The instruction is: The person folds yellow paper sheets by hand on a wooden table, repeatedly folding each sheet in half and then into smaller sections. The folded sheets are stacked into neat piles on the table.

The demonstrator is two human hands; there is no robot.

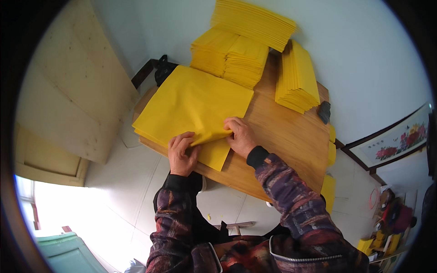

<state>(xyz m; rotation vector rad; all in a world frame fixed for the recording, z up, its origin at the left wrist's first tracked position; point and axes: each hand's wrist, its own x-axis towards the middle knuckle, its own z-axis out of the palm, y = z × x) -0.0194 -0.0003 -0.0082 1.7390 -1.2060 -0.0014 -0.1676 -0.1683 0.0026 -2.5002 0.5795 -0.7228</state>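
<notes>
A large yellow sheet, paper or thin cloth, lies on top of others like it on the wooden table. Its near edge is raised and bunched between my hands, with creases running back from it. My left hand has its fingers bent over that edge at the left. At the right corner, my right hand pinches the same edge between curled fingers and thumb. Below the lifted edge, part of another yellow sheet shows, reaching over the table's front edge. Some fingertips are hidden by the fold.
Behind the sheet stand stacks of folded yellow pieces, with another stack at the right. A dark object sits by the right edge of the wooden table. A black bag is at the far left corner.
</notes>
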